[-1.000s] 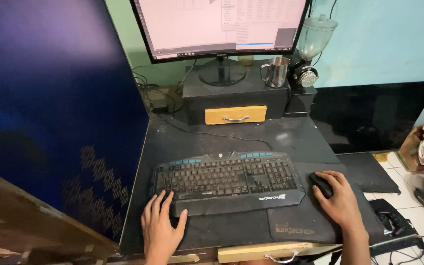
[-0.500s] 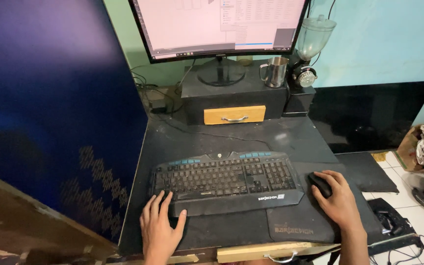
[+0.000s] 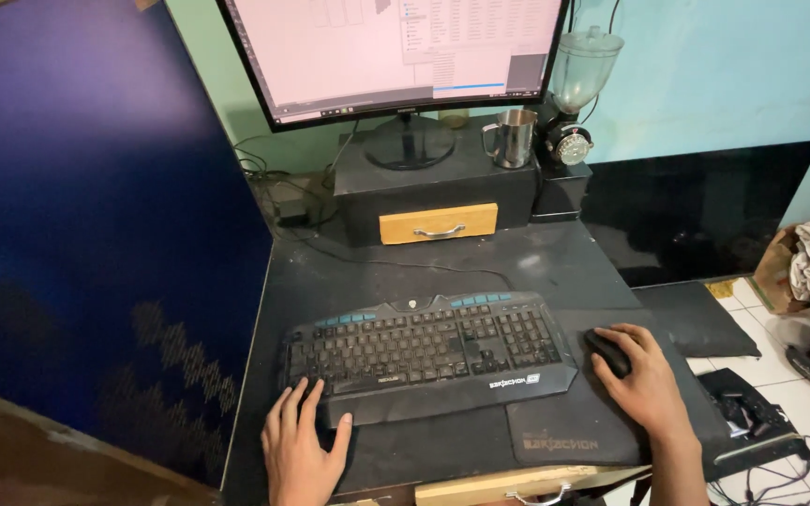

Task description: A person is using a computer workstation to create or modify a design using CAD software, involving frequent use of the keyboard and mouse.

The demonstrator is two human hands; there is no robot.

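Mouse [image 3: 608, 352], small and black, lies on the dark mouse pad [image 3: 555, 439] at the right of the bench [image 3: 517, 262], just beside the right end of the keyboard [image 3: 428, 354]. The right hand [image 3: 646, 379] rests over it, palm down, fingers [image 3: 622, 335] curled loosely around its rear and sides so that only the front of the mouse shows. The left hand [image 3: 300, 450] lies flat at the keyboard's lower left corner, fingers [image 3: 304, 401] spread apart and touching the front edge and wrist rest; it grips nothing. The keyboard is black with blue accents along its top row and sits square to the bench edge. Behind it, a black riser [image 3: 438, 178] with a pale wooden drawer [image 3: 438, 223] carries the stand of a lit monitor [image 3: 396, 52]. A steel mug [image 3: 512, 139] stands on the riser's right end, next to a coffee grinder [image 3: 576, 89] with a clear hopper. A dark blue panel [image 3: 96, 215] fills the left side.
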